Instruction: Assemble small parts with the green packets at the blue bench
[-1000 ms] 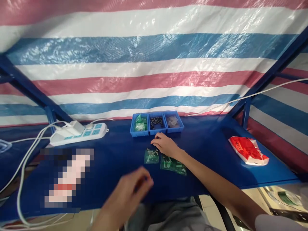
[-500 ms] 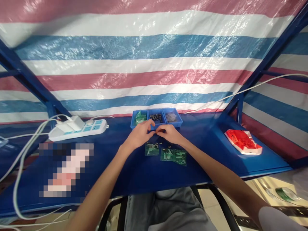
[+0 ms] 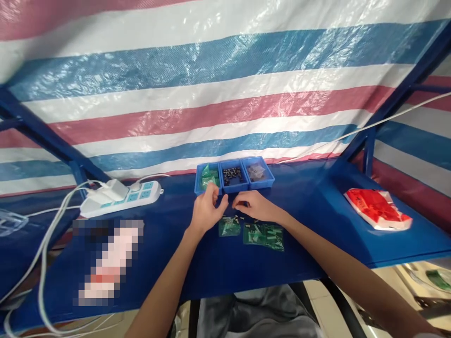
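My left hand point(image 3: 207, 210) hovers over the blue table point(image 3: 310, 220) just in front of a row of three small blue bins point(image 3: 234, 176), its fingers curled with thumb and forefinger close together. My right hand point(image 3: 254, 205) sits beside it, fingertips pinched near some tiny dark parts point(image 3: 233, 219) scattered on the table. Whether either pinch holds anything is too small to make out. Two green plastic bags point(image 3: 263, 234) lie flat just below the hands. The bins hold green bags, black parts and a clear bag.
A white power strip point(image 3: 121, 196) with plugs and white cables lies at the left. A red and white packet point(image 3: 377, 209) rests at the right. A striped tarpaulin hangs behind, framed by blue metal struts. A blurred-out object lies at front left.
My left hand rose from the near edge to the bins and joined the right hand. Both hands then drew back slightly toward the small parts above the green bags.
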{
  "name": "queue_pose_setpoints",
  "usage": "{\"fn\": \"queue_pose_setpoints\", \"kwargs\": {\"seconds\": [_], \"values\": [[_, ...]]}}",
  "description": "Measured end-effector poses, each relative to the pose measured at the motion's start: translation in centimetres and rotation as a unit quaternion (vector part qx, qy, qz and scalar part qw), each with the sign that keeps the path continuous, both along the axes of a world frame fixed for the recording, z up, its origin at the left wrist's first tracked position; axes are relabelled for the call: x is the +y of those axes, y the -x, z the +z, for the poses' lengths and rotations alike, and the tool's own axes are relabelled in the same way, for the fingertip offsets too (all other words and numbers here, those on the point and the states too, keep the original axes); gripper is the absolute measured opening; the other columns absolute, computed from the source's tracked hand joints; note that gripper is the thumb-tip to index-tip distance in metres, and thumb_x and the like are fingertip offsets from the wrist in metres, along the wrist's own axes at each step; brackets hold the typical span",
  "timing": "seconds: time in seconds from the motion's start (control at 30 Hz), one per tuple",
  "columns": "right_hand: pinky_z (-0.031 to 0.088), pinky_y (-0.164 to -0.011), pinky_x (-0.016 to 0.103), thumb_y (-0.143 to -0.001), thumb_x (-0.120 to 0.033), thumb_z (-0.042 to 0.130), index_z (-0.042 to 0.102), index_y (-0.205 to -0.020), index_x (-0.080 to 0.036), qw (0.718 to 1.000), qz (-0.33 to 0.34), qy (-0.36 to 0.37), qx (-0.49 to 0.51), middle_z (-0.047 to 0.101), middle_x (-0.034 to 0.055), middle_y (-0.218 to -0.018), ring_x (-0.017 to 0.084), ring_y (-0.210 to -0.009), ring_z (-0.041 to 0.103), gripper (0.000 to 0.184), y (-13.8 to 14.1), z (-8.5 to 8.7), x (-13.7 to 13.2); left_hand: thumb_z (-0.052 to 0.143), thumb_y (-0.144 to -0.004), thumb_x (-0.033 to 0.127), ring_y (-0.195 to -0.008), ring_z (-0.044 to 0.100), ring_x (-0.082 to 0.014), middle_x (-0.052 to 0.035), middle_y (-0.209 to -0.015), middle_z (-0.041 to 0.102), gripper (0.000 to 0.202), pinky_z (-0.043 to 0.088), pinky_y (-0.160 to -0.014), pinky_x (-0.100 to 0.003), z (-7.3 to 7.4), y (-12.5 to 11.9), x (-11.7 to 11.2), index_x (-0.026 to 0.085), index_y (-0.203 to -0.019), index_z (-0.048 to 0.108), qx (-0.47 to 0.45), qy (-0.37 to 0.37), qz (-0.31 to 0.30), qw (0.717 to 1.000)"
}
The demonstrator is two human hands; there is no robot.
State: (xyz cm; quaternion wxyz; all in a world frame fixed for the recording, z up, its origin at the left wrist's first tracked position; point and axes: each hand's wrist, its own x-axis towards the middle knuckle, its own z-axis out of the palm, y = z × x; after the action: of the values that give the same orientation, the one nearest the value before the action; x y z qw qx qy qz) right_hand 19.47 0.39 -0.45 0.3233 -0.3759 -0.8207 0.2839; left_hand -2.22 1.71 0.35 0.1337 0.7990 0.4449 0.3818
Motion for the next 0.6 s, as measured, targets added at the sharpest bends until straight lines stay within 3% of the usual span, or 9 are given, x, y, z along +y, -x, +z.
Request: {"fn": "queue_pose_setpoints", "kwargs": {"seconds": [0.1,0.17,0.3,0.4,0.6], "values": [[0.047,-0.066,0.026,-0.093,-0.014,0.058,0.075,-0.094,-0.017,1.0,-0.001,0.015,-0.016,0.072,0.0056,-0.088,0.016,-0.072,0.065,0.017,0.6,-0.4,-0.2,0.055,-0.094,0.033,-0.049,0.035,-0.0099,0.0094,-0.06,0.03,0.022,0.03,-0.052,-0.024,0.1,0.0,0.1,0.024,-0.089,0.036,-0.008,0.024,-0.042,0.999],[0.047,-0.067,0.027,-0.092,-0.013,0.057,0.074,-0.093,-0.017,0.999,-0.036,0.013,-0.007,0.072,0.0053,-0.086,0.016,-0.072,0.065,0.018,0.9,-0.5,-0.3,0.054,-0.094,0.031,-0.051,0.038,-0.0106,0.008,-0.063,0.036,0.016,0.031,-0.054,-0.024,0.2,0.0,0.0,0.023,-0.093,0.04,0.034,0.017,-0.062,0.997],[0.047,-0.069,0.027,-0.088,-0.011,0.057,0.073,-0.088,-0.018,0.993,-0.111,0.009,0.037,0.074,0.0032,-0.083,0.017,-0.071,0.066,0.018,1.1,-0.6,-0.6,0.054,-0.093,0.026,-0.068,0.053,-0.0133,0.0003,-0.087,0.057,0.013,0.038,-0.061,-0.027,0.1,-0.6,-0.5,0.023,-0.104,0.049,0.118,0.001,-0.096,0.988],[0.048,-0.068,0.028,-0.084,-0.015,0.059,0.072,-0.084,-0.018,0.985,-0.153,0.018,0.079,0.074,0.0017,-0.079,0.017,-0.07,0.066,0.014,1.1,-1.2,-0.6,0.058,-0.088,0.024,-0.08,0.06,-0.0166,-0.0039,-0.103,0.061,0.021,0.04,-0.063,-0.027,-0.5,-1.6,-0.9,0.022,-0.108,0.05,0.134,0.0,-0.112,0.985],[0.053,-0.078,0.033,-0.081,-0.023,0.062,0.073,-0.082,-0.019,0.978,-0.15,0.022,0.14,0.076,0.0034,-0.086,0.02,-0.079,0.07,0.011,0.8,-2.6,0.2,0.059,-0.093,0.028,-0.083,0.062,-0.018,-0.003,-0.097,0.065,0.013,0.044,-0.069,-0.027,-2.0,-2.1,-0.4,0.021,-0.104,0.056,0.101,-0.041,-0.111,0.988]]}}
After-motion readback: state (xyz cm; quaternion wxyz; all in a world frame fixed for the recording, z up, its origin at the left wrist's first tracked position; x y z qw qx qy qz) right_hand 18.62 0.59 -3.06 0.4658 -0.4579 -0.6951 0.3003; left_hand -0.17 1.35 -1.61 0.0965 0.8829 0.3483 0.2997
